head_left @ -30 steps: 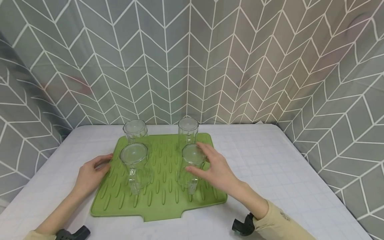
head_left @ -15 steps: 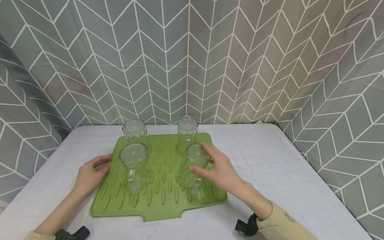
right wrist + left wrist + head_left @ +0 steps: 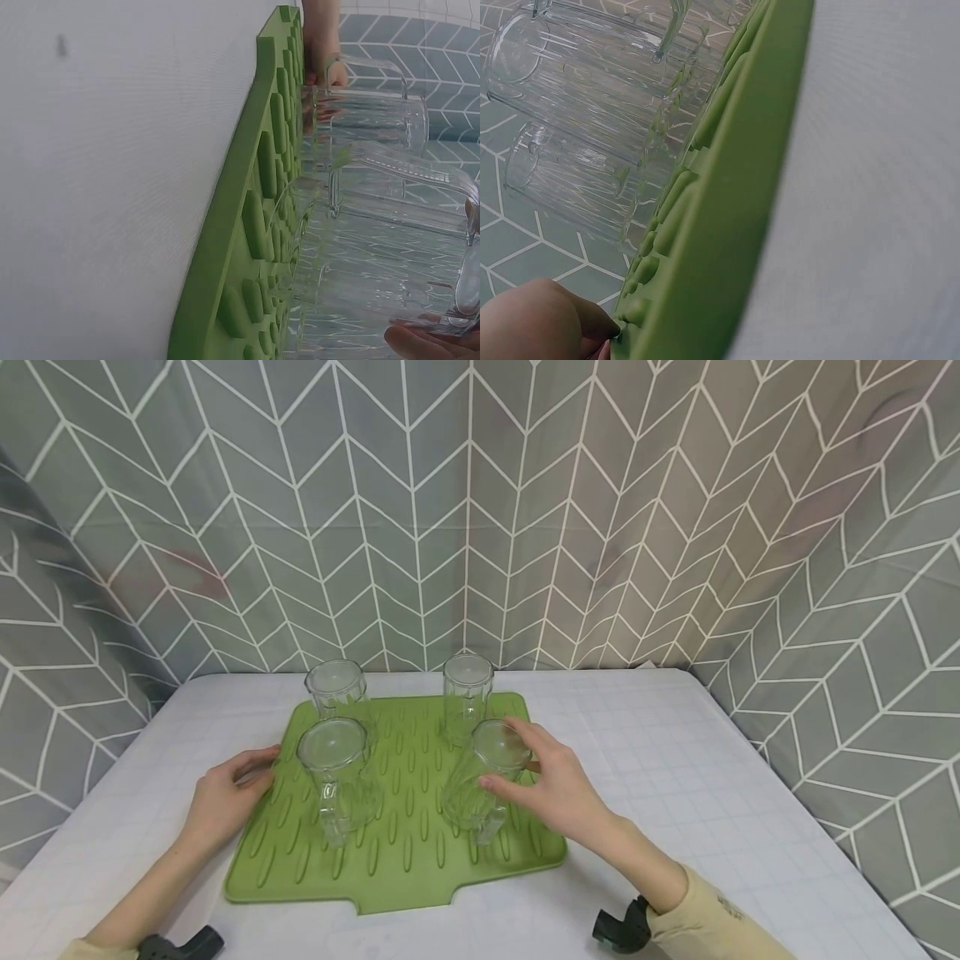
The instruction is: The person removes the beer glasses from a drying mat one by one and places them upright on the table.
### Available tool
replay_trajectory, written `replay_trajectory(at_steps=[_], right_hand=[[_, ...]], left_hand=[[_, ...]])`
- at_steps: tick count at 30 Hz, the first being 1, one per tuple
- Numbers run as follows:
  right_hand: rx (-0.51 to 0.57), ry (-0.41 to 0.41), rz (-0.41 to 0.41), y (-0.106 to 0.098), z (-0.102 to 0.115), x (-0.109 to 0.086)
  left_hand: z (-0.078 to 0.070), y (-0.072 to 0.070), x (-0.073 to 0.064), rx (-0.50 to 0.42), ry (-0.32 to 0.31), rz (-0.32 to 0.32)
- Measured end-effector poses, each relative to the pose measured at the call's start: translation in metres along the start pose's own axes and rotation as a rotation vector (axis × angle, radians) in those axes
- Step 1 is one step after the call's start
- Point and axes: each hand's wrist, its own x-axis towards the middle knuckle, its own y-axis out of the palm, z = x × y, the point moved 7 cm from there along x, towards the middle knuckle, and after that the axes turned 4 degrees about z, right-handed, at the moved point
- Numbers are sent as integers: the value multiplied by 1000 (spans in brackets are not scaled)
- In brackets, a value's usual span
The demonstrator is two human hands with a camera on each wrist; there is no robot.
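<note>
Glass mugs stand upside down on a green ribbed drying mat. My right hand grips the front right mug near its upturned base, thumb on the near side and fingers behind. This mug leans to the right, its rim low at the mat; in the right wrist view fingertips touch its base end. At the mat's left edge, my left hand pinches the border between thumb and finger, as the left wrist view shows with the thumb. The other fingers are mostly hidden.
A front left mug, a back left mug and a back right mug stand inverted around the held one. The white-covered table runs to a grey patterned curtain behind and at both sides.
My right hand has shifted slightly right, and the front right mug's base has gone with it, so the mug tilts from near upright to leaning right. My left hand stays put.
</note>
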Motion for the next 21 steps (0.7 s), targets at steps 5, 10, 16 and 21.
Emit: replay_trajectory(at_steps=[5,10,16,21], right_hand=[[22,13,2,-3,-5,-2],[32,32,-1,-6,-10,-4],[25,37,-2,-10,-15,-7],[33,46,1,-13,-18,-9]], left_hand=[[0,0,0,-9,-4,4],[0,0,0,-11,-9,3],[1,1,0,-5,-11,1],[-1,0,0,-4,-4,-5]])
